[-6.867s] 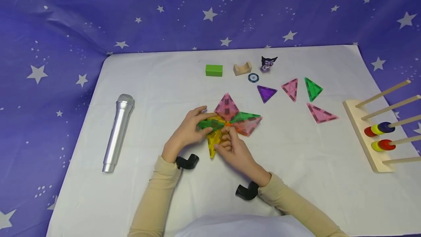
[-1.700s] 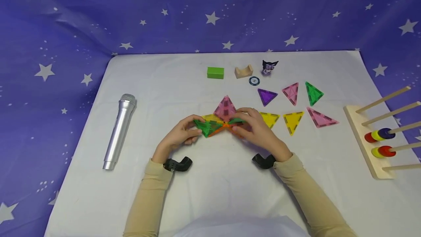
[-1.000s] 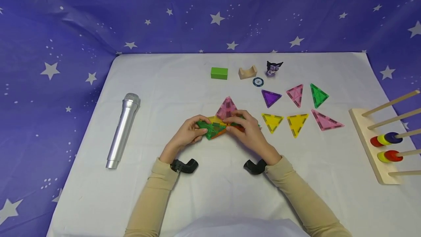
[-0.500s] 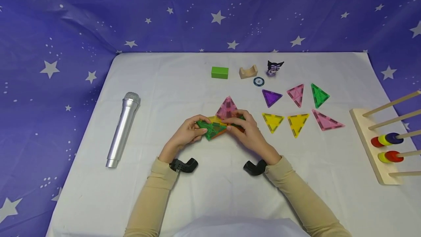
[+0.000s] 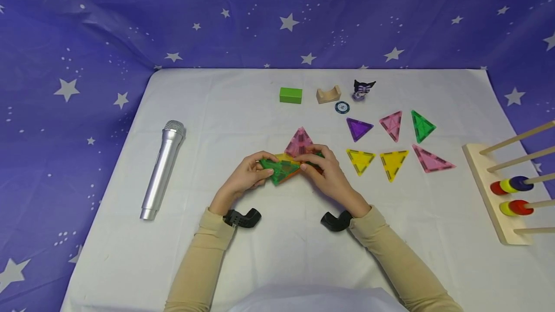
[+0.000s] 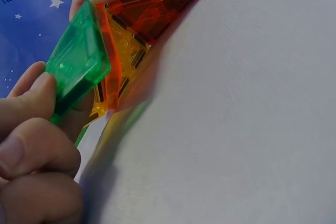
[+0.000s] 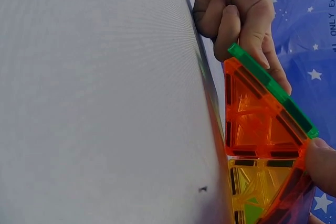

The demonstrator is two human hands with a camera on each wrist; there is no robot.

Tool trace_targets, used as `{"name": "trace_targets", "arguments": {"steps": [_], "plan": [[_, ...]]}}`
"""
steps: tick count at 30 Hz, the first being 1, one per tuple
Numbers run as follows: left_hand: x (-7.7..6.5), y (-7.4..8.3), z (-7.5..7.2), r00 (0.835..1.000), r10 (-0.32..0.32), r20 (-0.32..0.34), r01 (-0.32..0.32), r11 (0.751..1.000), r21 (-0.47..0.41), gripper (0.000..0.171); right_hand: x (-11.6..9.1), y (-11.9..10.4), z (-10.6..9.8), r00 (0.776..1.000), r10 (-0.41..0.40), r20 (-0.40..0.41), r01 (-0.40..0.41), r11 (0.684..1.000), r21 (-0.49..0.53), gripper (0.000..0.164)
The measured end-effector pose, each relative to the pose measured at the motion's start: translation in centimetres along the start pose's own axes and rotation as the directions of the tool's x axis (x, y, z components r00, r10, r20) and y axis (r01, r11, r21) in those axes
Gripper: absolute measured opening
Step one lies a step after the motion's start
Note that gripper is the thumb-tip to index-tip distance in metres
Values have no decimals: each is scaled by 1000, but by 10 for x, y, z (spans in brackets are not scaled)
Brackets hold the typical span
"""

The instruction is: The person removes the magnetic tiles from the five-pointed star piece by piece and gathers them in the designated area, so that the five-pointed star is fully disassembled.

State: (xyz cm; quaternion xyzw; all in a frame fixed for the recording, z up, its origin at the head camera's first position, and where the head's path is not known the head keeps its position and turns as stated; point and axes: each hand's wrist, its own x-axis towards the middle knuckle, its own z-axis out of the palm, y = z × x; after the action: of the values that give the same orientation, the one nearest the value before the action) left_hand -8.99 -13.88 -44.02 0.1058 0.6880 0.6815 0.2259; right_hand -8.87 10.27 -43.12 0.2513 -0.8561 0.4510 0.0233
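A: Hand pose?

B: Both reach in from the near side, forearms angled toward each other, tan sleeves [image 5: 199, 259] on the table [image 5: 282, 254]. Left hand [image 5: 249, 172] on the left of the build [image 5: 298, 142], right hand [image 5: 328, 172] on the right, knuckles up, bent inward. Black mounts [image 5: 249, 218] sit on the inner side of the wrists.

A: Left grip?

B: Pinching green tile [image 6: 79, 64] at its outer end. Thumb lies on the face. Lower fingers are curled, clear in left wrist view.

A: Right grip?

B: Thumb and index pinch the build near its middle. Right wrist view puts the thumb at the corner where green and orange meet. Other fingers partly hidden.

A: Build location?

B: Mid-table, between the hands. Pink part points to the far side. Orange tile [image 7: 254, 119] sits beside yellow tile [image 7: 260, 179]. Green tile's edge runs along orange's slanted edge. Can't tell how much of it touches the table.

A: Around it?

B: Loose tiles [image 5: 393, 165] right of the right hand: two yellow, two pink, one green, one purple. Mic [image 5: 162, 172] far left, rack [image 5: 483, 177] far right.
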Motion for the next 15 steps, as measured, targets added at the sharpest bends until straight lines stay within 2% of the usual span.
{"name": "trace_targets", "arguments": {"steps": [15], "plan": [[-6,4,-5,998,-52,21,52,998,30,27,-1,0,1,1000,-3,-3,3,1000,29,17]]}}
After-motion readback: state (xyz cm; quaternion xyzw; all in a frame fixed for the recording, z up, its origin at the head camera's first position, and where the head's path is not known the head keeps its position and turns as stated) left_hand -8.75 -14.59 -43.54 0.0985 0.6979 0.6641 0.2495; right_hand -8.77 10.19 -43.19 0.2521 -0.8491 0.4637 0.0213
